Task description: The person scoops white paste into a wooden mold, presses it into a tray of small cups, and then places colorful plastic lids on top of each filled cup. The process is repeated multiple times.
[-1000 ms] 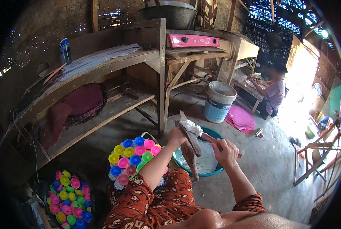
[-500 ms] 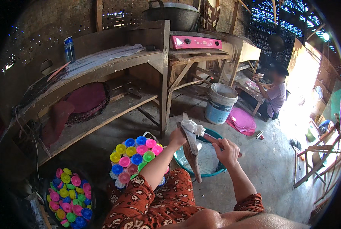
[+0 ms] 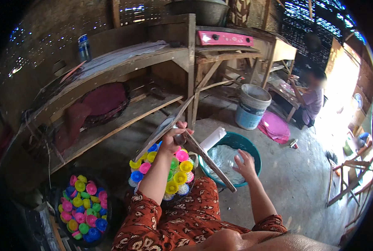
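Right hand (image 3: 245,164) off brown stick, fingers now spread over teal basin (image 3: 258,154). Wooden pieces (image 3: 164,126) in left hand (image 3: 169,142) now splayed, basin's left.

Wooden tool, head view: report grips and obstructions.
Left grip closed on wooden tool. Right grip open, seen over teal basin. Tool partly blocks view of basin.

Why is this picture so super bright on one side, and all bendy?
Head view: daylight glares through the tall white opening at right, washing out its details; head view: the long brown wooden shelf looks curved because the fisheye lens bends straight edges; head view: the pink, yellow, green and blue cups at lower left sit in dimmer shade.
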Available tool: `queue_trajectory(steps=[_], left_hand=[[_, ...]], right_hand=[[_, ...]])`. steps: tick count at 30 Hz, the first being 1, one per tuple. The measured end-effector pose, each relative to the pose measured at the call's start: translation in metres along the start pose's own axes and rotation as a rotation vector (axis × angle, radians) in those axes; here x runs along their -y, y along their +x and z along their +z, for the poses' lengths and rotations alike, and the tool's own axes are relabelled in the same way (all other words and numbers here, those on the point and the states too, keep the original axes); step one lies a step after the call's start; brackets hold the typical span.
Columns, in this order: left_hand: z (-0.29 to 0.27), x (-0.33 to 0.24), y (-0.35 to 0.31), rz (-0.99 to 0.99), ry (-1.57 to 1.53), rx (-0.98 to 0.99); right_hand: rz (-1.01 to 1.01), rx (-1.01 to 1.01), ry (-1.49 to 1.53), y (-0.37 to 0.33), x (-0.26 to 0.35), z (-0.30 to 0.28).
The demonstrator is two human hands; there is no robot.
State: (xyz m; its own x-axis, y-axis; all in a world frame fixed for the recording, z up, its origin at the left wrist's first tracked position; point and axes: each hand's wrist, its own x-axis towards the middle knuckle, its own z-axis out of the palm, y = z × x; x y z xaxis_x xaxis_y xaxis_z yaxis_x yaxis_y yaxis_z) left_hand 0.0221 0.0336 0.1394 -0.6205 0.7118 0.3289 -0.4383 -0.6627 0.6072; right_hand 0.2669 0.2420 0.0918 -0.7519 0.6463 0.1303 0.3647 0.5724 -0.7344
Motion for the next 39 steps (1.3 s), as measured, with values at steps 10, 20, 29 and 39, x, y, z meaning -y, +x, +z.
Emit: queue_trajectory(steps=[10, 20, 29, 39], left_hand=[[0.033, -0.036, -0.060, 0.291, 0.504, 0.168], [0.027, -0.048, -0.111, 0.251, 1.469, 0.134], [0.000, -0.004, -0.144, 0.342, 1.728, 0.280], [0.006, 0.020, -0.171, 0.272, 1.496, 0.204]], right_hand=[[0.179, 1.379, 2.078, -0.079, 0.129, 0.036], [-0.451, 0.405, 0.748, -0.061, 0.168, 0.000], [-0.857, 0.189, 0.102, -0.092, 0.134, 0.016], [-0.943, 0.191, -0.102, -0.117, 0.112, 0.022]])
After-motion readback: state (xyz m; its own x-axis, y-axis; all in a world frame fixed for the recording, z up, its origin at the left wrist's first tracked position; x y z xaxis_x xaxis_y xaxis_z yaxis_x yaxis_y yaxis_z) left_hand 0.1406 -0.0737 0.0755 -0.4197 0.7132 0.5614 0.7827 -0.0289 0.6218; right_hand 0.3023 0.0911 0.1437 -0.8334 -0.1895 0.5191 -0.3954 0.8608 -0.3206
